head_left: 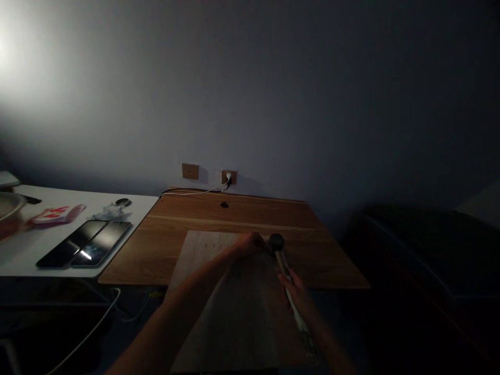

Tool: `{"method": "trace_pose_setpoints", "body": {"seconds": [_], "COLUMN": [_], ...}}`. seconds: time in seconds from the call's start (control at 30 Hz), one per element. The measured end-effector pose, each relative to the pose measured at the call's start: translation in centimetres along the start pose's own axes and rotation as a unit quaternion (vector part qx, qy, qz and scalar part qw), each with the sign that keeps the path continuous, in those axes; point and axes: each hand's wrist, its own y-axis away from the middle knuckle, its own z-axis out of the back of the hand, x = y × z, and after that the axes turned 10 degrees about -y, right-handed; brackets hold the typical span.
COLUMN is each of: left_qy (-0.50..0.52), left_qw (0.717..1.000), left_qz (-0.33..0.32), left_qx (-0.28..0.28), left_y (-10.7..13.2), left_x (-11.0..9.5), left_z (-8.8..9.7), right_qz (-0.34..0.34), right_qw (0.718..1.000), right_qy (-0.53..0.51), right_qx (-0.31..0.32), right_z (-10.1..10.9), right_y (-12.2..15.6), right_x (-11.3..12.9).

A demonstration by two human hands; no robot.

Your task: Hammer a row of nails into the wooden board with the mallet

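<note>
My right hand (295, 291) is wrapped round the handle of a hammer (282, 263), which has a dark rounded head and a pale handle. The hammer's head is just right of my left hand (250, 243). Fingers of that left hand are drawn together at the far right corner of a pale wooden board (234, 317); anything between them is too dark and small to make out. Several small dark spots show along the board's far edge. The board lies on a brown wooden table (164, 250) and reaches over its near edge.
On a white table (23, 260) to the left lie two dark phone-like or tablet-like slabs (97, 245), a crumpled clear plastic wrap (111, 211) and a pink-and-red packet (58, 214). A white cable (195, 193) runs to a wall socket (228, 177). The right side is very dark.
</note>
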Motion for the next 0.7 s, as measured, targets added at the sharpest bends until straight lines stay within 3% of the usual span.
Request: {"method": "trace_pose_setpoints", "body": {"seconds": [0.2,0.7], "left_qy": [0.005,0.011], "left_qw": [1.000,1.000], "left_qz": [0.013,0.018], "left_qx": [0.011,0.004], "left_y": [0.1,0.2], "left_x": [-0.2,-0.1], "left_z": [0.3,0.2], "right_qz": [0.042,0.013], "right_qw": [0.999,1.000], "right_qy": [0.002,0.006], "right_qx": [0.013,0.020], "right_z": [-0.1,-0.6], "right_y": [0.6,0.2], "right_x": [1.4,0.9]}}
